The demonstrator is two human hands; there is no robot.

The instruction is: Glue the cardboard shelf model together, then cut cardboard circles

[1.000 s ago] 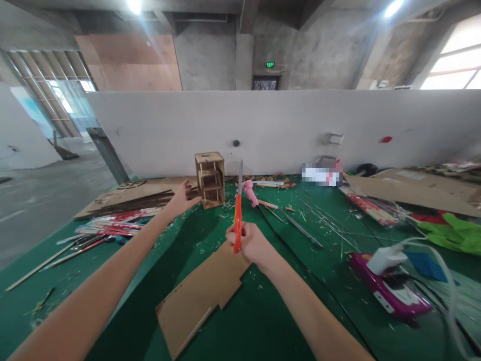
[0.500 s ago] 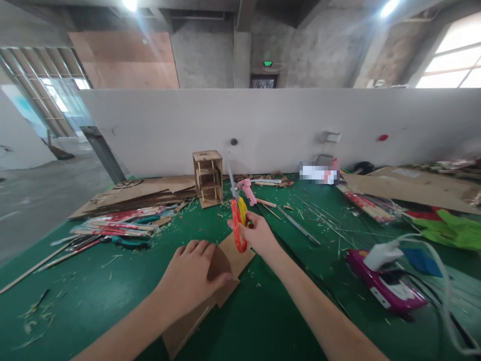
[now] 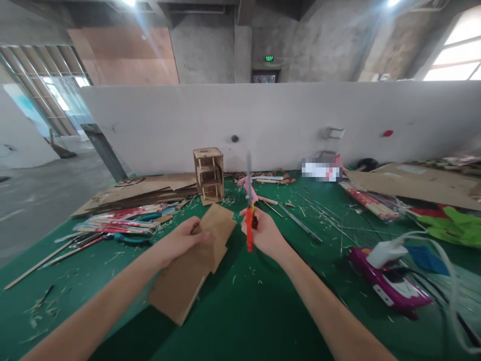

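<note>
My left hand (image 3: 187,239) pinches a brown cardboard piece (image 3: 184,283) by its left edge, thumb on top, and holds it tilted above the green tabletop (image 3: 259,316). The piece has stepped, notched edges toward its far end. In my right hand (image 3: 266,233) is a pair of scissors (image 3: 250,228) with orange and yellow handles, blades pointing up and away from me. The blades look blurred, and a gap separates them from the cardboard. Beyond the hands stands a small cardboard shelf (image 3: 208,175) with stick supports. A pink glue gun (image 3: 251,189) lies partly hidden behind the scissors.
Packaged sticks (image 3: 124,219) and pliers (image 3: 131,240) lie at left, before stacked cardboard (image 3: 158,188). At right are a purple power strip (image 3: 389,283) with cables, a green glove (image 3: 451,228) and more cardboard (image 3: 417,188). A white partition (image 3: 169,125) borders the back.
My left hand has gone from lying over the cardboard on the table to gripping its edge and lifting it. The scissors have shifted slightly right and turned more edge-on.
</note>
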